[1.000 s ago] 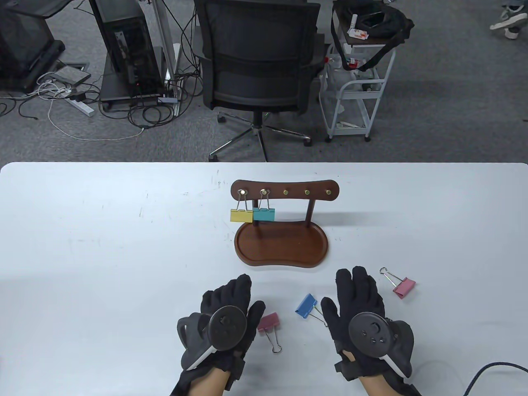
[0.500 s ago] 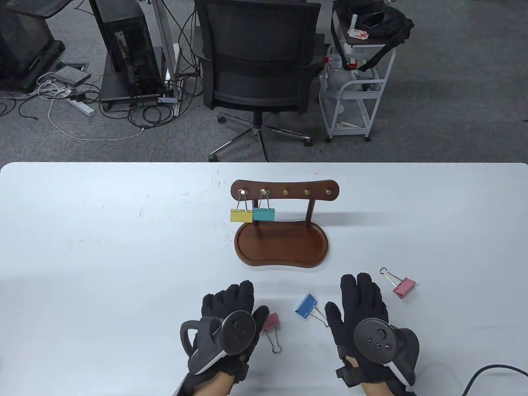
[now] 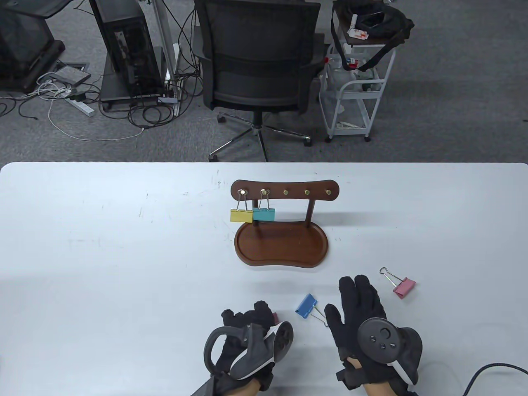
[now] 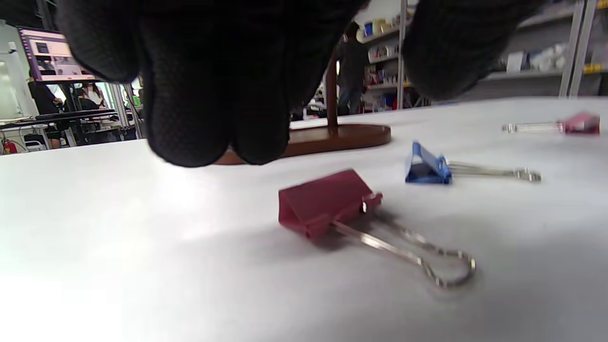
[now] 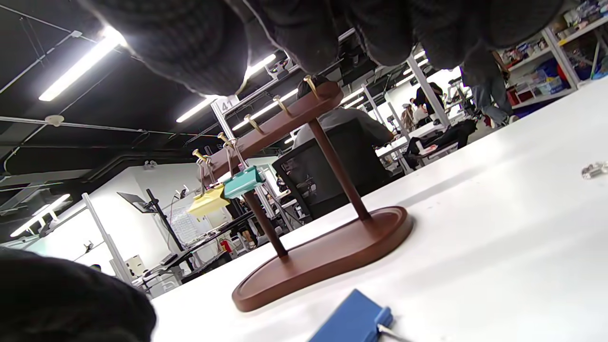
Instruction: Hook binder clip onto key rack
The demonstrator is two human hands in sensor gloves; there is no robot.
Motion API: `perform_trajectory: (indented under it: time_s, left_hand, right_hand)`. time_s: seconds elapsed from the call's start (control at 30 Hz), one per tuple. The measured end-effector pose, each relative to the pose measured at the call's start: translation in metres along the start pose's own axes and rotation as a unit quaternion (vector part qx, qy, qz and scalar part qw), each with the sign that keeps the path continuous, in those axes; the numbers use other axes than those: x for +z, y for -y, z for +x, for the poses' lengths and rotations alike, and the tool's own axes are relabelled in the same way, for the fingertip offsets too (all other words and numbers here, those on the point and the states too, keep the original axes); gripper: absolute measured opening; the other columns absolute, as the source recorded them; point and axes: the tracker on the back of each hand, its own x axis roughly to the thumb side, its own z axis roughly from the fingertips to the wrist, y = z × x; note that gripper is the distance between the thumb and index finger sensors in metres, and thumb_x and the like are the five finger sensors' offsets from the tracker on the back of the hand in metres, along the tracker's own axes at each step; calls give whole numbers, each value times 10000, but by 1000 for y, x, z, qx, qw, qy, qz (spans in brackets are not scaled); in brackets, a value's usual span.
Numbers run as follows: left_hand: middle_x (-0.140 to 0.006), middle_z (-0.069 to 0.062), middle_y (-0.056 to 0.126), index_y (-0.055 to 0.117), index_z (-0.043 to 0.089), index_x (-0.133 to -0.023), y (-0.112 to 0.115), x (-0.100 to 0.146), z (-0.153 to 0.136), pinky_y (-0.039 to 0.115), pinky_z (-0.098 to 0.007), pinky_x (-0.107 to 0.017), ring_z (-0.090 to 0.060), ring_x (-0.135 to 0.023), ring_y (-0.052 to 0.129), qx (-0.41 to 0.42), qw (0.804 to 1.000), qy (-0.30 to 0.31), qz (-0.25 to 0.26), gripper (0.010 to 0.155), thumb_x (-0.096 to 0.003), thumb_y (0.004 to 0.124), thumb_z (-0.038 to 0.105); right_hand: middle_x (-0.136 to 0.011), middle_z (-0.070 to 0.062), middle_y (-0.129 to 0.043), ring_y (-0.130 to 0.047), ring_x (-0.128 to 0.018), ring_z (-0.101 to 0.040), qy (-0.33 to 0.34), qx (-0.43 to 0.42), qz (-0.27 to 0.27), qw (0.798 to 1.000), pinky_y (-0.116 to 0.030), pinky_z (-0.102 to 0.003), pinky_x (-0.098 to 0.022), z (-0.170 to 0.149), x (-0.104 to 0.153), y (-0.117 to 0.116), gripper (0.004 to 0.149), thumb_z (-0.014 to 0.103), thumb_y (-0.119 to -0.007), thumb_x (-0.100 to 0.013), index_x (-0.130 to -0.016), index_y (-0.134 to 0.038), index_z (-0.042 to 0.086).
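The wooden key rack [image 3: 284,193] stands mid-table with a yellow clip [image 3: 241,215] and a teal clip [image 3: 264,213] hanging from its two left pegs; three pegs are bare. My left hand [image 3: 247,315] is turned on its side over a dark pink binder clip [image 3: 275,317]. In the left wrist view the fingers [image 4: 213,118] and thumb hover apart just above that clip [image 4: 327,202], not touching it. My right hand [image 3: 344,299] lies flat and empty beside a blue clip [image 3: 306,305]. The rack also shows in the right wrist view [image 5: 285,114].
A light pink clip [image 3: 404,287] lies to the right of my right hand. The rack's oval tray base [image 3: 281,247] sits just beyond both hands. A black cable [image 3: 491,369] runs along the table's near right edge. An office chair [image 3: 258,57] stands behind the table.
My left hand has drawn back and to the right and rolled onto its side, now covering most of the dark pink clip. My right hand has slid slightly back.
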Motion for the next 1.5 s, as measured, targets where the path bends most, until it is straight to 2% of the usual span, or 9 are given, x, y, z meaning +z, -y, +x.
perform_trajectory:
  time_s: [0.23, 0.53, 1.0, 1.5]
  left_hand:
    - [-706, -233, 1070, 876, -8, -964, 14, -13, 13, 730, -689, -634, -444, -543, 1105, -63, 998, -6, -32, 790, -504, 808, 631]
    - [-701, -278, 1051, 877, -3, -963, 25, -24, 23, 733, -681, -633, -446, -534, 1103, -103, 994, -6, -21, 760, -523, 790, 612]
    - [-772, -283, 1038, 889, 30, -969, 34, -27, 31, 734, -682, -635, -479, -583, 1097, -129, 992, 8, 10, 724, -522, 826, 595]
    - [-742, -290, 1039, 900, 2, -948, 35, -28, 33, 727, -683, -643, -453, -566, 1101, -117, 993, 7, 19, 703, -524, 853, 561]
  right_hand:
    - [-1124, -434, -477, -551, -938, -689, 5, -14, -2, 1000, -529, -745, -617, 2, 1, 3, 739, 425, -752, -583, -1135, -528, -12]
    - [-1121, -434, -479, -556, -932, -691, 4, -24, 4, 1000, -533, -743, -615, 1, 1, 2, 755, 428, -750, -583, -1137, -504, -21]
    - [-1121, -435, -477, -559, -931, -690, 5, -25, 8, 1000, -534, -743, -615, 1, 2, -1, 758, 429, -749, -583, -1137, -501, -23]
    - [-1121, -437, -476, -560, -931, -689, 0, -26, 14, 1000, -535, -742, -615, 1, 2, -2, 754, 428, -748, -584, -1137, -504, -23]
